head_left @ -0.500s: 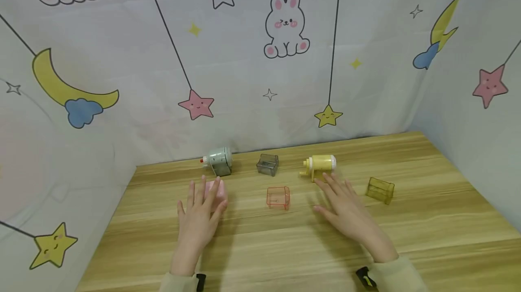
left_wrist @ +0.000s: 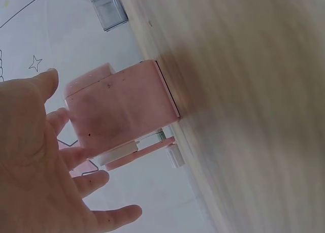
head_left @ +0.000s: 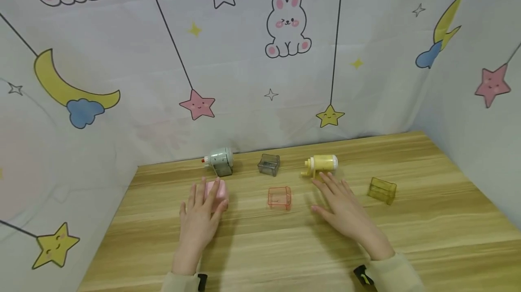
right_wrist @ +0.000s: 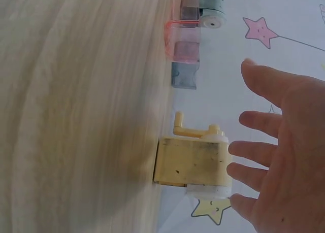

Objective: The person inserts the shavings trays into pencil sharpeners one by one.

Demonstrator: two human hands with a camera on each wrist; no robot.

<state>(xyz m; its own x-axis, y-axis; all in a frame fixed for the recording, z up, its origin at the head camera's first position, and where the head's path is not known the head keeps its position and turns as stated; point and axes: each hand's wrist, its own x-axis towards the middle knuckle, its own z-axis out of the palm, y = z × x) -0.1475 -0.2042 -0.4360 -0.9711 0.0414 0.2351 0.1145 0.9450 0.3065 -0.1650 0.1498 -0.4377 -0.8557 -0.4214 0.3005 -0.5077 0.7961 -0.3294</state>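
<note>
With fingers spread, my left hand (head_left: 197,226) hovers over the near side of a pink crank pencil sharpener (head_left: 220,190). In the left wrist view, the pink sharpener's body (left_wrist: 122,106) stands upright beyond the fingertips, its crank along one side. On the other side, my right hand (head_left: 346,213) reaches, fingers extended, toward a yellow crank sharpener (head_left: 323,162). The right wrist view has the yellow body (right_wrist: 193,162) just past the fingertips, its crank handle showing. Neither hand grips anything. Between the hands sits a clear red drawer-like box (head_left: 279,197).
A pale green crank sharpener (head_left: 221,161) and a clear grey box (head_left: 268,164) stand along the back edge. To the right of my right hand lies a clear olive-yellow box (head_left: 382,190). Printed white cloth (head_left: 252,70) encloses the wooden table (head_left: 272,256) at the back and sides.
My right hand has drifted slightly left. The left hand keeps its place over the pink sharpener, and the objects have not moved; the head view has shifted a little.
</note>
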